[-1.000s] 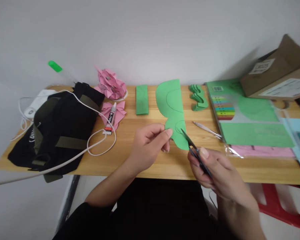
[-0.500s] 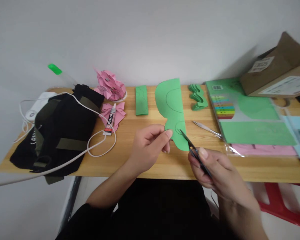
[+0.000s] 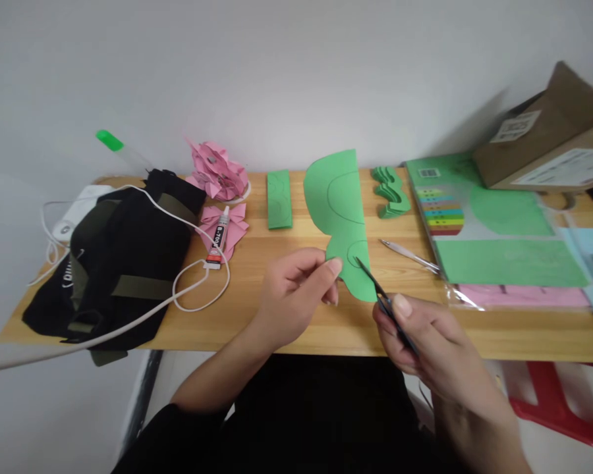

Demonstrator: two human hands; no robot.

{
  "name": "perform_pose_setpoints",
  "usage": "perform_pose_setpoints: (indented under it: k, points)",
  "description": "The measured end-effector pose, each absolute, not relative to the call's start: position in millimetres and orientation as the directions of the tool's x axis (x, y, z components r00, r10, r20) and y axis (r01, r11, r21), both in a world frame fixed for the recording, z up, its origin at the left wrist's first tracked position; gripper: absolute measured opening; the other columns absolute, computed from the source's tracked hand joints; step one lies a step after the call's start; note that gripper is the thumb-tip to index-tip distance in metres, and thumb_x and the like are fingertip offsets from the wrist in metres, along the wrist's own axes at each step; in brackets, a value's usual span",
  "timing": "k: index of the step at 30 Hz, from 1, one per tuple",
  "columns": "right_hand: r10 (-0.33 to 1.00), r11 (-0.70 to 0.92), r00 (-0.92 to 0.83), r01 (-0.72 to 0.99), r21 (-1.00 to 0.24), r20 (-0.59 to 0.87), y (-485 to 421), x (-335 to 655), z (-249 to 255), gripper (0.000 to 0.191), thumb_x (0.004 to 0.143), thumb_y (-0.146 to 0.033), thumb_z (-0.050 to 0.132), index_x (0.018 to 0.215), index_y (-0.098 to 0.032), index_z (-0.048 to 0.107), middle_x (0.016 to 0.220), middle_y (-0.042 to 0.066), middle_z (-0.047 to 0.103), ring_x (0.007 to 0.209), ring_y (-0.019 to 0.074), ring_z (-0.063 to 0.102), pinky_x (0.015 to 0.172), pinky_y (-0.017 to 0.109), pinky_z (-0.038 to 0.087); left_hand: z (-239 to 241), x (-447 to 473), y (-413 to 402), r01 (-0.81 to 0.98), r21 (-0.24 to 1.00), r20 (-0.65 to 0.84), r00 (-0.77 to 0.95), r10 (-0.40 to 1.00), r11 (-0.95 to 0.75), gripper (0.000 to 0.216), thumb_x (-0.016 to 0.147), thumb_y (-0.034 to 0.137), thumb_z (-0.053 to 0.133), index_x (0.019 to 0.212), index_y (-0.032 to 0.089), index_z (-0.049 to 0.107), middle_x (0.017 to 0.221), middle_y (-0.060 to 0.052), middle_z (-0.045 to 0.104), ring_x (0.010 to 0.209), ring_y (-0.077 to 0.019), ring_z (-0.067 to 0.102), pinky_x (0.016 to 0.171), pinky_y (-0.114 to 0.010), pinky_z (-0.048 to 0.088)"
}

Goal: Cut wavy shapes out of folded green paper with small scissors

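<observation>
My left hand pinches the lower left edge of a green paper sheet with pencilled curves, holding it up over the wooden table. My right hand grips small black scissors, whose blades reach into the sheet's lower edge near a drawn circle. Both hands are closed on what they hold.
A black bag with a white cable lies at the left. Pink paper flowers, a glue tube, a green strip, stacked green cutouts, metal tweezers, coloured paper packs and a cardboard box sit around.
The green sheet has been lifted and tilted slightly, and the scissors have shifted a little along its lower edge. The view has drifted slightly.
</observation>
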State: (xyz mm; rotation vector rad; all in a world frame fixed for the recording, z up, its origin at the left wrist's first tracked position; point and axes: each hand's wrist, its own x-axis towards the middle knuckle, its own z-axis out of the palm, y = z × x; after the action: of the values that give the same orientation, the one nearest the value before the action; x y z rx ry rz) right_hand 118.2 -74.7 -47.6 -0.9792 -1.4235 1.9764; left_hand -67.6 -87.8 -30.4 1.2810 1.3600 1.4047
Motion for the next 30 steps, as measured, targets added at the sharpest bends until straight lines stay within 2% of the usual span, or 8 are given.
perform_pose_setpoints:
  k: [7, 11, 19, 22, 25, 27, 29, 30]
  points:
    - [0.755, -0.298, -0.601, 0.042, -0.954, -0.262, -75, 119, -47, 0.05, 0.098, -0.051, 0.04, 0.059, -0.02, 0.041, 0.046, -0.006, 0.033, 0.041, 0.0073, 0.023, 0.039, 0.024, 0.019, -25, -69, -87, 0.103, 0.991, 0.106, -0.163, 0.981, -0.09, 0.038, 0.085, 0.018, 0.055, 0.048, 0.017, 0.053, 0.047, 0.002, 0.055, 0.046, -0.0074, 0.051, 0.048, -0.02, 0.044]
    - [0.751, -0.3, -0.605, 0.041, -0.953, -0.263, -74, 118, -46, 0.05, 0.097, -0.052, 0.042, 0.058, -0.021, 0.04, 0.046, -0.006, 0.033, 0.041, 0.0074, 0.022, 0.039, 0.025, 0.019, -29, -70, -86, 0.037, 0.997, 0.074, -0.134, 0.988, -0.07, 0.037, 0.086, 0.019, 0.056, 0.049, 0.018, 0.054, 0.047, 0.002, 0.055, 0.046, -0.0077, 0.052, 0.049, -0.02, 0.044]
    - [0.624, -0.461, -0.695, 0.041, -0.886, -0.357, -77, 136, -54, 0.051, 0.093, -0.062, 0.039, 0.066, -0.02, 0.045, 0.049, -0.008, 0.029, 0.041, 0.0061, 0.015, 0.035, 0.022, 0.01, -45, -77, -81, -0.136, 0.988, 0.052, -0.127, 0.99, -0.07, 0.034, 0.087, 0.026, 0.06, 0.054, 0.017, 0.056, 0.048, 0.003, 0.056, 0.046, -0.0066, 0.051, 0.05, -0.02, 0.042]
    - [0.636, -0.47, -0.681, 0.03, -0.882, -0.363, -75, 146, -55, 0.05, 0.09, -0.064, 0.045, 0.068, -0.019, 0.048, 0.051, -0.007, 0.031, 0.041, 0.0059, 0.016, 0.035, 0.021, 0.011, -46, -81, -79, -0.144, 0.987, 0.059, -0.128, 0.99, -0.077, 0.035, 0.087, 0.027, 0.06, 0.053, 0.017, 0.056, 0.048, 0.003, 0.055, 0.046, -0.0068, 0.05, 0.051, -0.02, 0.042]
    - [0.716, -0.414, -0.642, -0.077, -0.907, -0.272, -62, 148, -53, 0.048, 0.089, -0.065, 0.044, 0.075, -0.02, 0.052, 0.052, -0.005, 0.04, 0.038, 0.0072, 0.022, 0.035, 0.022, 0.017, -46, -86, -79, -0.112, 0.992, 0.055, -0.087, 0.995, -0.065, 0.037, 0.086, 0.029, 0.06, 0.052, 0.017, 0.055, 0.047, 0.002, 0.054, 0.046, -0.0075, 0.049, 0.05, -0.021, 0.041]
    - [0.796, -0.315, -0.577, -0.137, -0.939, -0.183, -49, 143, -49, 0.048, 0.086, -0.068, 0.045, 0.076, -0.022, 0.052, 0.05, -0.004, 0.045, 0.039, 0.0102, 0.032, 0.038, 0.024, 0.025, -45, -90, -78, -0.087, 0.995, 0.049, 0.01, 0.999, -0.048, 0.037, 0.086, 0.029, 0.06, 0.052, 0.017, 0.055, 0.047, 0.002, 0.053, 0.045, -0.0075, 0.047, 0.048, -0.022, 0.038]
    - [0.898, -0.173, -0.435, -0.21, -0.962, -0.067, -35, 135, -45, 0.056, 0.076, -0.077, 0.051, 0.066, -0.023, 0.05, 0.051, -0.003, 0.044, 0.043, 0.013, 0.039, 0.04, 0.027, 0.029, -43, -96, -77, -0.068, 0.997, 0.044, 0.144, 0.989, -0.035, 0.038, 0.086, 0.029, 0.06, 0.051, 0.016, 0.054, 0.046, 0.002, 0.052, 0.044, -0.007, 0.045, 0.046, -0.021, 0.034]
    - [0.937, -0.096, -0.349, -0.252, -0.963, -0.002, -28, 130, -43, 0.054, 0.074, -0.073, 0.059, 0.061, -0.022, 0.048, 0.05, -0.004, 0.039, 0.043, 0.0121, 0.036, 0.04, 0.026, 0.027, -42, -99, -76, -0.056, 0.998, 0.043, 0.21, 0.977, -0.032, 0.039, 0.086, 0.029, 0.061, 0.05, 0.016, 0.054, 0.045, 0.002, 0.051, 0.043, -0.007, 0.044, 0.044, -0.021, 0.032]
